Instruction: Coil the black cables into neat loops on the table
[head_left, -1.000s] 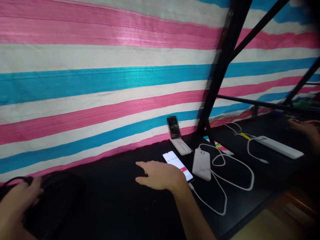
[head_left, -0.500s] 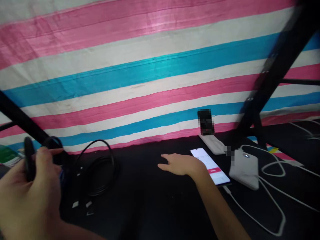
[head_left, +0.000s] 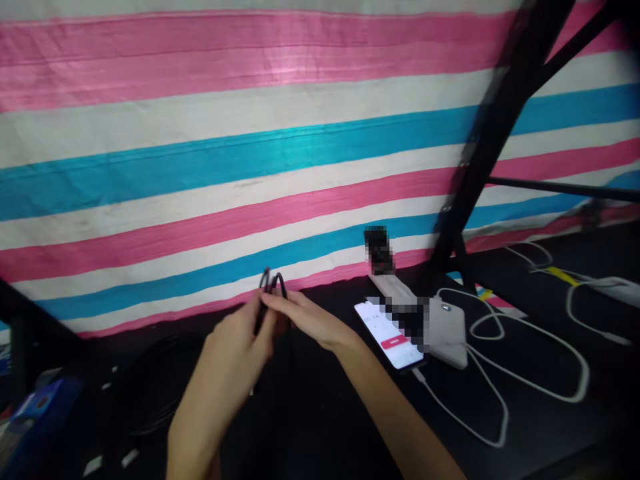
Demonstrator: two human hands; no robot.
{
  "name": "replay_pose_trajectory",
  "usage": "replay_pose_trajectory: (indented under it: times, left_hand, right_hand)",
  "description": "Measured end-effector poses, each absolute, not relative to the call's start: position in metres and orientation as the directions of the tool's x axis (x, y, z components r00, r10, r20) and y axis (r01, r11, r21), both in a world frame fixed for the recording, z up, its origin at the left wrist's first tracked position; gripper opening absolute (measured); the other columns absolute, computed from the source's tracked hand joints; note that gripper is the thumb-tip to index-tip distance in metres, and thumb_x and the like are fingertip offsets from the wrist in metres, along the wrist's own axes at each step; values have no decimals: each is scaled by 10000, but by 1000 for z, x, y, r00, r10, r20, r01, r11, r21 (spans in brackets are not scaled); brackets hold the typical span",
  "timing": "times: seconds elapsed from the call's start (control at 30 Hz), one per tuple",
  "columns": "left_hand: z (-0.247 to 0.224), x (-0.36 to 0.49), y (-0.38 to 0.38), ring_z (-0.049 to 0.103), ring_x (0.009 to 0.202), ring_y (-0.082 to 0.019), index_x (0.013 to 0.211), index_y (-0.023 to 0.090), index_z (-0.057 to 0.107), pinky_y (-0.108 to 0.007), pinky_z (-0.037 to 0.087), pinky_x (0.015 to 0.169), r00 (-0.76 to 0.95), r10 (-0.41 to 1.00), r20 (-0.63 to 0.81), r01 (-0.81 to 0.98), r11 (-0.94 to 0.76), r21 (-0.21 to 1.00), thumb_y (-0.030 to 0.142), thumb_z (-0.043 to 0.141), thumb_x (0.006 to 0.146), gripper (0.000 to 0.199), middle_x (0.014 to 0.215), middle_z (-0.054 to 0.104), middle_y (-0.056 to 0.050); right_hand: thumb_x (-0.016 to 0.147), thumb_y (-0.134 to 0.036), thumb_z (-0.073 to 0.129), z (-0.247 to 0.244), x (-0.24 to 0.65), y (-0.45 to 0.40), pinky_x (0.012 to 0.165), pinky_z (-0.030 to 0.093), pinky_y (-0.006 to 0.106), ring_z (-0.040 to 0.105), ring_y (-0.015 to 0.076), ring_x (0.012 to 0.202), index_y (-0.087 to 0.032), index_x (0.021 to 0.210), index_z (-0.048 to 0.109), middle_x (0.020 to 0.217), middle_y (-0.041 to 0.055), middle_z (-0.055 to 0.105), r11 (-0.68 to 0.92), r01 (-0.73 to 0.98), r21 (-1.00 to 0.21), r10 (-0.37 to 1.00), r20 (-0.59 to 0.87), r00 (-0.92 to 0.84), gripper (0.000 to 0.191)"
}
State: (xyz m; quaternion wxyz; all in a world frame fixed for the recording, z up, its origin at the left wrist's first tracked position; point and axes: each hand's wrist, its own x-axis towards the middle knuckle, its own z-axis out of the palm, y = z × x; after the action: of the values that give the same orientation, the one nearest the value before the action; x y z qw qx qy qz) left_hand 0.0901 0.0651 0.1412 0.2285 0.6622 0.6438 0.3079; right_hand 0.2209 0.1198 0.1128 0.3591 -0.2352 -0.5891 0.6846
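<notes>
Both hands meet in front of me over the black table. My left hand point(head_left: 233, 357) is closed around a thin black cable point(head_left: 278, 283), whose bent loops stick up above the fingers. My right hand point(head_left: 310, 317) pinches at the same cable from the right, its fingertips touching those of the left. Part of the cable is hidden inside the hands, and its ends cannot be made out. To the left of my left hand lies a coil of black cable point(head_left: 143, 373) on the dark surface.
A lit phone point(head_left: 395, 347) with a white charging cable point(head_left: 463, 410) lies right of my hands. Beside it are a white power bank point(head_left: 453, 340) and another pale device point(head_left: 393, 288). A blue package point(head_left: 43, 413) sits at left. A striped sheet point(head_left: 250, 160) and black frame bars point(head_left: 493, 160) stand behind.
My left hand has moved right from the left edge, bringing the black cable to the middle. My right hand, open before, has closed on it. The view has turned slightly right.
</notes>
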Motion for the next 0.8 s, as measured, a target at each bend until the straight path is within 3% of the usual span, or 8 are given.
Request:
replay_pose_trajectory:
  times: [0.1,0.27,0.37,0.43,0.53,0.63,0.7,0.8]
  left_hand:
    - [135,108,67,591,599,-224,806,220,594,-304,403,535,103,988,119,706,-156,691,522,407,836,357,678,644,-49]
    - [145,98,64,622,719,-221,858,229,663,-296,488,664,268,948,172,486,-287,825,521,510,792,336,772,677,-39]
    - [152,78,64,639,781,-240,776,236,675,-311,507,717,89,958,272,497,-279,822,585,543,728,376,786,689,-40]
    - [152,65,67,641,819,-260,927,249,660,-339,514,725,-45,946,322,570,-241,786,615,570,681,451,839,691,-44]
    - [143,50,79,585,1036,-290,1209,274,519,-388,488,842,-58,911,407,677,-264,687,609,633,619,688,1130,631,-65]
    - [133,44,94,495,1180,-283,1317,273,406,-406,427,950,35,906,421,677,-331,657,583,637,641,778,1315,511,-79]
    - [130,43,104,522,1143,-287,1279,246,454,-418,417,951,0,910,415,668,-309,677,586,609,673,712,1250,561,-90]
    - [128,44,114,574,1050,-302,1007,206,631,-421,405,943,-97,927,361,657,-213,723,599,585,694,504,1054,666,-88]
  right_hand:
    - [852,-445,552,121,232,115,696,499,251,633,161,791,-176,992,677,837,46,671,25,-193,-981,790,138,-597,328]
    - [864,-268,509,127,247,115,689,499,235,638,152,849,-187,976,673,889,40,675,28,-236,-971,824,156,-545,214]
    - [830,-199,488,131,253,113,635,514,226,663,154,815,-162,954,627,860,51,688,-20,-240,-971,796,129,-591,190]
    - [831,-198,428,137,257,108,506,500,215,671,147,647,-167,999,565,795,44,694,-69,-202,-977,729,88,-679,219]
    - [791,-165,388,150,264,94,326,351,158,566,100,380,-169,975,510,691,14,683,-115,-111,-987,594,21,-804,220]
    - [735,-122,415,161,273,79,286,177,142,490,49,323,-135,889,560,650,7,661,-100,-86,-991,510,23,-860,212]
    - [744,-121,432,164,280,74,291,126,155,445,24,311,-118,890,609,659,11,657,-56,-123,-991,528,75,-846,230]
    - [823,-192,450,161,286,81,294,133,167,404,18,293,-126,965,642,646,5,647,38,-194,-980,649,172,-741,247]
